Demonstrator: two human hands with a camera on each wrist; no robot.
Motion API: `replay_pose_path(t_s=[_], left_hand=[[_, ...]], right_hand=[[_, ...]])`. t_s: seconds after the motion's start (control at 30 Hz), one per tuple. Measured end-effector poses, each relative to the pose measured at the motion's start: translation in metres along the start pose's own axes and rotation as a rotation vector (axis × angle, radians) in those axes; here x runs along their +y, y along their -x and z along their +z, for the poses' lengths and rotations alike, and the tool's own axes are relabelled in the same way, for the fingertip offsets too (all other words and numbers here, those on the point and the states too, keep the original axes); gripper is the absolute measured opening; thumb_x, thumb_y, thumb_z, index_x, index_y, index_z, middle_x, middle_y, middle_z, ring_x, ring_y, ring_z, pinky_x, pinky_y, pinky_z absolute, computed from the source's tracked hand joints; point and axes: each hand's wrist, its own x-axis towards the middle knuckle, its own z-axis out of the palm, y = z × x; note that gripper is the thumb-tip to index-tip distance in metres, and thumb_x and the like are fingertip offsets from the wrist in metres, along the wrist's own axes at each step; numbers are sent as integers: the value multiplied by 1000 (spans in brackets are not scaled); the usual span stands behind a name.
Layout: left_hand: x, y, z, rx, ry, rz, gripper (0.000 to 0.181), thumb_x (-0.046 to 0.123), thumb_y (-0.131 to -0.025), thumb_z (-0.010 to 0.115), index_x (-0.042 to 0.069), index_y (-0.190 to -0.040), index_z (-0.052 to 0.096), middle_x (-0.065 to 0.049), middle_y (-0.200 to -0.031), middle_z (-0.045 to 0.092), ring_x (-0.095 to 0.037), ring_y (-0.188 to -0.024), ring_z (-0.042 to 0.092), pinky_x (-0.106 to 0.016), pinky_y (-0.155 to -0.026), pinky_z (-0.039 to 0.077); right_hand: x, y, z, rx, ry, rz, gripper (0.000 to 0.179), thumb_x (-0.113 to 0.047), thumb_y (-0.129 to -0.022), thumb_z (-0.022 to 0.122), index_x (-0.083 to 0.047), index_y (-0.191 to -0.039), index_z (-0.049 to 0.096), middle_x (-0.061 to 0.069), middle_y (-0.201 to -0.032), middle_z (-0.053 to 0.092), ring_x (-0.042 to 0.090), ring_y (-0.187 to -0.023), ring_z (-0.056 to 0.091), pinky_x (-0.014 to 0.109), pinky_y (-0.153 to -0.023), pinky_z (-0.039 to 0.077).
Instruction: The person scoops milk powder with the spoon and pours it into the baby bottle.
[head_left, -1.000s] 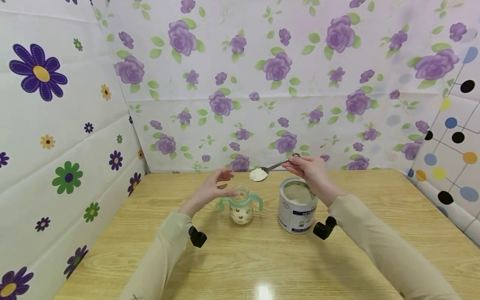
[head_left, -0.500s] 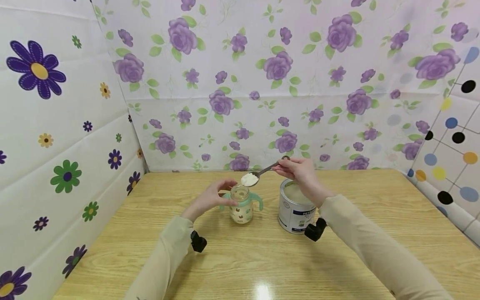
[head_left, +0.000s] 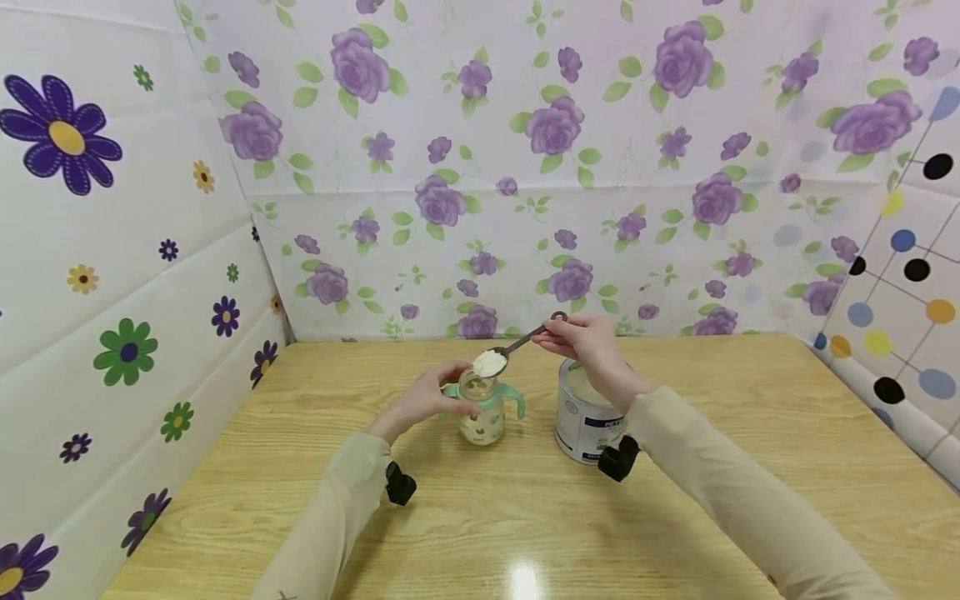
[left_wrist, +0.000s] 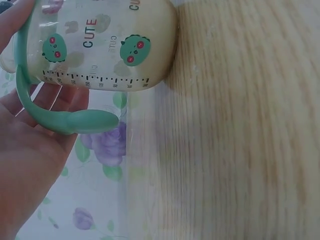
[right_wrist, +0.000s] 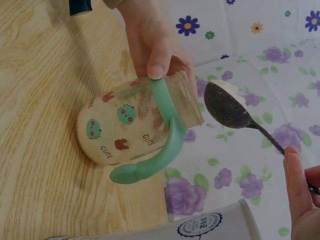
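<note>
A clear baby bottle with green handles stands upright on the table, pale liquid inside and its mouth uncovered. My left hand holds it round the neck, with the thumb on the green collar and the fingers behind. The right hand pinches the handle of a dark spoon. White powder is heaped in the spoon's bowl, which hovers just above the bottle's mouth, apart from it in the right wrist view. Below the right hand stands an open tin of pale powder.
The wooden table reaches a flowered backdrop behind and patterned cloths at both sides. The tin stands a short way right of the bottle. Each wrist carries a small black camera.
The right hand has brought the loaded spoon leftward and slightly down, from between bottle and tin to over the bottle's mouth. My left hand has closed round the bottle's neck.
</note>
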Motion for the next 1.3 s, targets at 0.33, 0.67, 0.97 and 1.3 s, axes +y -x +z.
replay_pose_path(t_s=[0.33,0.67,0.97,1.3], left_hand=[[25,11,2,-28,-21,47,59,12,-77,74,0,-127,46,-14,-117,51,-28,-108,45,-44,-87,37],[27,11,2,-34,-21,40,58,9,-77,73,2,-127,47,-6,-115,53,-25,-108,45,-42,-88,37],[30,10,2,-39,-34,40,57,9,-76,73,2,-127,47,-6,-114,54,-24,-107,46,-42,-88,36],[31,11,2,-33,-29,14,58,11,-77,73,1,-127,46,-6,-113,54,-25,-107,46,-41,-87,38]], right_hand=[[3,-3,5,7,72,-24,21,0,-89,55,14,-104,57,15,-76,65,19,-70,65,28,-70,49],[4,-2,13,-4,132,-61,21,-2,-89,57,13,-103,58,17,-79,65,20,-72,65,30,-71,49],[5,-1,20,-42,186,-116,21,-1,-88,58,15,-101,59,20,-79,64,22,-71,65,31,-69,50],[9,-2,24,-142,252,-156,19,2,-86,59,16,-98,60,23,-79,63,22,-68,65,31,-66,50]])
